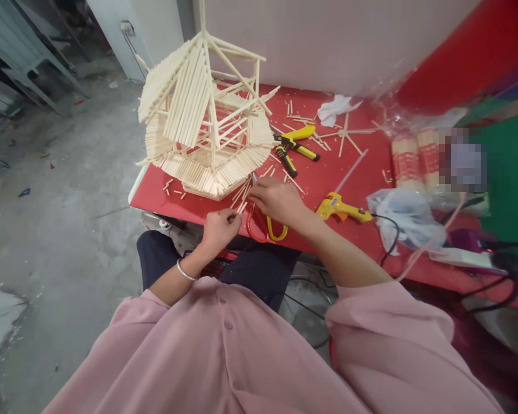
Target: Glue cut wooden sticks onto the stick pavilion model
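Observation:
A model house of pale wooden sticks [205, 123] stands on the left part of a red table [328, 172]. My left hand [218, 227] is at the table's front edge with its fingers pinched on a thin wooden stick [242, 207]. My right hand [276, 198] lies just right of it, fingers curled over scissors [263, 227] with red and yellow handles; their blades point toward the model's base. Short loose sticks lie around both hands.
A yellow glue gun [341, 208] with a black cord lies right of my right hand. Yellow-handled pliers [293, 148] lie behind it. Stick bundles [414, 161] in plastic, a crumpled bag [403, 215], white paper [334, 109] and a power strip [466, 259] sit further right. Concrete floor is left.

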The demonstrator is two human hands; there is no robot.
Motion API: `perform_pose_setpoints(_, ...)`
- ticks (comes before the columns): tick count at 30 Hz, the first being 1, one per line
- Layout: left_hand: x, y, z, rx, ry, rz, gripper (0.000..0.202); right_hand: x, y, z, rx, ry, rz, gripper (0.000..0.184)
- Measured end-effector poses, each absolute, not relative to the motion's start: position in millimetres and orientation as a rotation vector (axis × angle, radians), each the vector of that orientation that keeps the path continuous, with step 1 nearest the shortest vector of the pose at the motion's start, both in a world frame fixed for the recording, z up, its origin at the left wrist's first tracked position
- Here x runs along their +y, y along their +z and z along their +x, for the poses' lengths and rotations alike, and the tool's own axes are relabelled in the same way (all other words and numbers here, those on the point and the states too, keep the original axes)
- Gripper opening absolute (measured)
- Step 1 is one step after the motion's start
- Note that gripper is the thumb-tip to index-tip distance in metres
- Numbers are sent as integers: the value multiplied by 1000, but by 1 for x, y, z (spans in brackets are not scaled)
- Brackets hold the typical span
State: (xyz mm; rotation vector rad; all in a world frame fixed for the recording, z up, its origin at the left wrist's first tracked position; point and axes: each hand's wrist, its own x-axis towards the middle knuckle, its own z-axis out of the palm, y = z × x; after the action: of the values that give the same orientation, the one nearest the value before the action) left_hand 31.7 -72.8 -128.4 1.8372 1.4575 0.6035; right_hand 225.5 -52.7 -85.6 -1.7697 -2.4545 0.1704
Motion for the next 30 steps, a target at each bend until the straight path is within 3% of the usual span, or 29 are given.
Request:
perform_pose_setpoints(9, -81, -114, 26, 1648, 167, 2113, 27, -26, -104, 220, -2638, 168, -1673, 36)
perform_pose_setpoints(19, -68, -120, 49, 1657, 121, 2262, 33, -45, -82, 276, -2191, 64, -2218, 35)
perform_pose_setpoints(30, -59, -127, 36, 1775, 217, 2294, 40, -65, -87, 246, -2548, 303, -2022, 40)
